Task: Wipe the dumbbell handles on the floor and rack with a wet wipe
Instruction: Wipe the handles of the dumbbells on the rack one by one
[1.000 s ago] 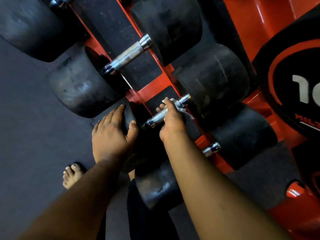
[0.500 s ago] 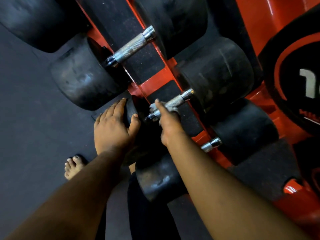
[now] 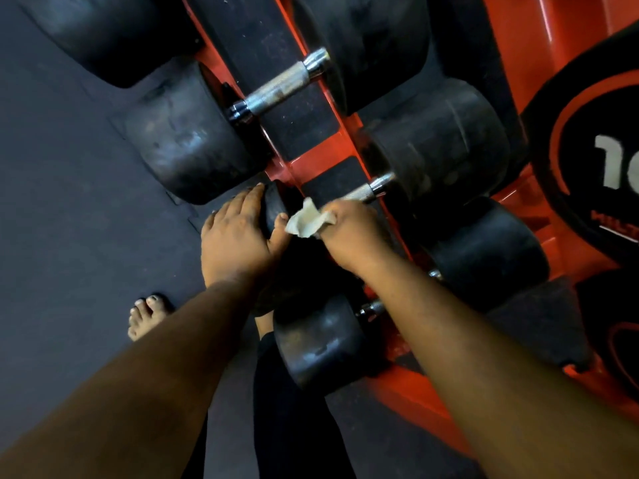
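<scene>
I see the rack (image 3: 313,160) running 11 to 5 o'clock. My left hand (image 3: 238,236) presses flat on a weight head (image 3: 276,209); my right hand (image 3: 349,233) clutches the wipe (image 3: 306,221) around 1 handle (image 3: 359,194). I'd twist through the full length.

Dim, warm light leaves the black weights (image 3: 186,140) murky. Glare glints off the metal handle (image 3: 281,86). Edges bend and blur
</scene>
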A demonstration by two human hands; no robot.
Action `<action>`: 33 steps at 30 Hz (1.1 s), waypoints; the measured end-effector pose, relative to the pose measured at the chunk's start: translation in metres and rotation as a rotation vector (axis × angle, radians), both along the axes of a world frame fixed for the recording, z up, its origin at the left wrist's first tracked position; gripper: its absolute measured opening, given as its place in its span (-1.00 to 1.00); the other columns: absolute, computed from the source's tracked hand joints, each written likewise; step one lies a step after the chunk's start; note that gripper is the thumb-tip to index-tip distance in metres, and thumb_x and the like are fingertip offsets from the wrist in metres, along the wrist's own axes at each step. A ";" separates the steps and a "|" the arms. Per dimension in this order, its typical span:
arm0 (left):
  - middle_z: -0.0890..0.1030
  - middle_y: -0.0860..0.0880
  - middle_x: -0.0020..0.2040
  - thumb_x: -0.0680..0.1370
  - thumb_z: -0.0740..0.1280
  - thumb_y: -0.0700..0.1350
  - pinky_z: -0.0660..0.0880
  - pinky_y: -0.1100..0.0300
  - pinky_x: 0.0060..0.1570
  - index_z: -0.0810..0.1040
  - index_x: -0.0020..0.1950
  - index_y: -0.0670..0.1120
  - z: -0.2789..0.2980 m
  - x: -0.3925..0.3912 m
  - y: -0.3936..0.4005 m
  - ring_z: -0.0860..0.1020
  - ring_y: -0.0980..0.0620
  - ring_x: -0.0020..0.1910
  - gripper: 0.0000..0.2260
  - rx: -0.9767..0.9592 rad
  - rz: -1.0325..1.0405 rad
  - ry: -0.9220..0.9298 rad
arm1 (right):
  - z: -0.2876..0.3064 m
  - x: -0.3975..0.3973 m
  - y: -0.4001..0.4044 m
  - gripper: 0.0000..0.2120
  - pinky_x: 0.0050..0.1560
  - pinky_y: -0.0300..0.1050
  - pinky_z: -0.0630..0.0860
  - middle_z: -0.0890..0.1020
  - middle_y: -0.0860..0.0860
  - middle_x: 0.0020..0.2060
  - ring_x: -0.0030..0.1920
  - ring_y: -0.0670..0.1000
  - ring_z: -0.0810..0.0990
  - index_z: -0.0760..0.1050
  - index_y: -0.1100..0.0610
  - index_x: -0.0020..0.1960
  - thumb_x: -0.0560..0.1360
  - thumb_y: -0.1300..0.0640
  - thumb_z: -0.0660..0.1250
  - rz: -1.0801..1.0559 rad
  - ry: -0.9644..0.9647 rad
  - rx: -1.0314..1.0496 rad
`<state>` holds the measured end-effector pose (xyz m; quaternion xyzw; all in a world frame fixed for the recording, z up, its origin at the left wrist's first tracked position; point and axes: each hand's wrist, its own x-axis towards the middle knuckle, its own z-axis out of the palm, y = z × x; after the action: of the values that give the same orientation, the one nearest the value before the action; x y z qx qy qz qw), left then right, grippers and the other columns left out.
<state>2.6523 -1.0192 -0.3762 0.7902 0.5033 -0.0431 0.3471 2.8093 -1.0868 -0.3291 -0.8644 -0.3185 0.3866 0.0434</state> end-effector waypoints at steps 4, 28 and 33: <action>0.54 -0.07 0.43 0.52 0.05 0.27 0.34 -0.12 0.42 0.44 0.53 -0.03 0.000 -0.001 -0.001 0.49 -0.13 0.40 -0.33 -0.017 0.021 0.008 | -0.019 -0.012 -0.004 -0.69 -0.02 0.05 0.47 0.64 0.01 0.00 0.04 0.16 0.53 0.62 -0.03 0.21 0.48 0.11 0.35 0.417 -0.326 0.191; 0.22 -0.08 0.65 0.52 -0.04 0.33 0.02 -0.14 0.57 0.15 0.67 -0.01 0.026 -0.022 -0.190 0.16 -0.09 0.63 -0.23 -0.242 -0.212 0.038 | 0.000 -0.003 -0.167 -0.47 0.58 0.23 -0.08 0.39 0.11 0.45 0.50 0.13 0.29 0.15 0.11 0.60 0.64 0.10 0.10 1.099 -0.164 -0.459; 0.39 -0.13 0.54 0.48 -0.03 0.40 0.25 -0.18 0.44 0.24 0.63 -0.02 0.009 -0.013 -0.180 0.35 -0.19 0.50 -0.19 -0.159 -0.222 0.069 | -0.031 -0.003 -0.138 -0.69 0.44 0.08 0.26 0.58 0.08 0.27 0.29 0.11 0.54 0.48 0.05 0.35 0.62 0.11 0.18 1.105 -0.158 -0.629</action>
<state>2.6393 -1.1997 -0.3668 0.8090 0.4196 -0.1481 0.3841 2.8064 -1.2243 -0.3598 -0.5701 -0.5906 0.3621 -0.4417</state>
